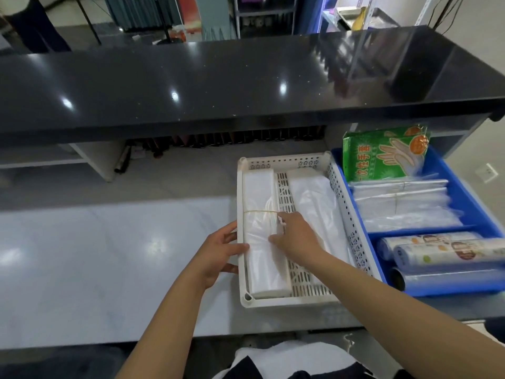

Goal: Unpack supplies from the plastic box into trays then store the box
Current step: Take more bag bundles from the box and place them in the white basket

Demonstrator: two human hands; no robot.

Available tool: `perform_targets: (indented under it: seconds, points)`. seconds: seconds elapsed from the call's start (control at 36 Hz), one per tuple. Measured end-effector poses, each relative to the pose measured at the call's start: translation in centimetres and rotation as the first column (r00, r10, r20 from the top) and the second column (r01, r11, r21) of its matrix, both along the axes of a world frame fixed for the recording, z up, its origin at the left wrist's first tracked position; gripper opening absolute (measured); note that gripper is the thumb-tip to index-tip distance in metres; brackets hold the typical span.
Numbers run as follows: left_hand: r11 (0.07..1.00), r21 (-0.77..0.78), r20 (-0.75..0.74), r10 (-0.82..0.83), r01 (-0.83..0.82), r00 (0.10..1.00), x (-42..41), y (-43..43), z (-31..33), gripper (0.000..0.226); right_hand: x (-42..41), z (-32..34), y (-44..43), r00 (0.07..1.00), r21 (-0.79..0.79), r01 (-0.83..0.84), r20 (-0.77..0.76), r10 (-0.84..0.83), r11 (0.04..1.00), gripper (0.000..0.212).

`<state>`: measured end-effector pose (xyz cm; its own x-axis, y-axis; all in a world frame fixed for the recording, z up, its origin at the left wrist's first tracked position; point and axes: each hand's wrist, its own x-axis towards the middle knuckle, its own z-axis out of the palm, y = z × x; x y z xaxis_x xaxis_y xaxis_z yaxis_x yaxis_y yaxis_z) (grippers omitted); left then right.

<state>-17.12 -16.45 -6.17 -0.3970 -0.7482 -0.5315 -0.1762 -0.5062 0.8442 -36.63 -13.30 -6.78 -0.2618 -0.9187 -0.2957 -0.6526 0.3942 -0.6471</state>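
A white perforated tray stands on the pale worktop. In its left half lies a long bundle of white plastic bags with a rubber band round its middle. A second white bundle lies in the right half. My left hand is at the tray's left wall, thumb over the rim onto the banded bundle, fingers outside the wall. My right hand lies on the same bundle's right edge with fingers bent down against it. Right of it stands a blue tray with supplies. No plastic box is in view.
The blue tray holds a green glove packet, clear bag bundles and rolls. A glossy black counter overhangs the worktop behind. The pale worktop stretches to the left of the trays.
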Motion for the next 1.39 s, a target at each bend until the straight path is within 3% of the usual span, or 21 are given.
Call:
perform_targets:
  seconds: [0.06,0.11,0.19,0.28,0.42,0.56,0.69,0.81,0.94,1.11,1.39]
  points:
    - [1.000,0.003,-0.002,0.000,0.000,1.000,0.1,0.0,0.0,0.055,0.3,-0.4,0.4,0.995,-0.060,-0.069,-0.083,0.063,0.996,0.064]
    - [1.000,0.004,-0.002,-0.004,0.004,1.000,0.1,0.0,-0.1,0.054,0.7,-0.6,0.8,0.960,-0.123,-0.203,-0.219,0.173,0.971,0.062]
    - [1.000,0.003,0.005,-0.009,0.009,1.000,0.0,0.1,-0.2,0.052,0.9,-0.9,1.2,0.887,-0.049,-0.339,-0.348,0.302,0.939,0.053]
    - [1.000,0.001,0.029,-0.006,0.006,1.000,0.0,0.1,-0.2,0.050,0.4,-0.5,1.2,0.866,-0.001,-0.368,-0.365,0.342,0.930,0.052]
    - [1.000,0.004,0.057,-0.007,0.007,0.998,-0.1,0.4,0.2,0.048,-0.5,0.6,0.7,0.815,0.124,-0.438,-0.364,0.451,0.890,0.077]
    - [0.998,-0.038,0.139,0.061,-0.057,0.988,-0.7,1.4,0.6,0.044,-1.0,1.8,0.7,0.798,0.155,-0.481,-0.331,0.504,0.863,0.085]
    - [0.986,-0.149,0.274,0.118,-0.079,0.954,-1.6,3.5,1.9,0.051,-2.5,3.2,2.7,0.846,-0.001,-0.464,-0.299,0.442,0.886,0.080]
    - [0.945,-0.324,0.484,0.125,0.045,0.866,-2.6,6.8,3.4,0.070,-5.3,4.6,6.3,0.915,-0.137,-0.378,-0.205,0.347,0.916,0.073]
    - [0.828,-0.530,0.560,0.180,0.182,0.808,-3.4,11.9,3.1,0.083,-8.1,4.5,11.3,0.948,-0.239,-0.313,-0.139,0.286,0.919,0.069]
    - [0.807,-0.563,0.574,0.229,0.176,0.787,-4.2,17.7,1.9,0.088,-8.7,3.5,15.6,0.961,-0.253,-0.273,-0.112,0.252,0.928,0.070]
    - [0.805,-0.565,0.517,0.173,0.183,0.838,-2.3,20.6,1.3,0.085,-4.9,3.4,21.7,0.976,-0.271,-0.210,-0.106,0.188,0.939,0.066]
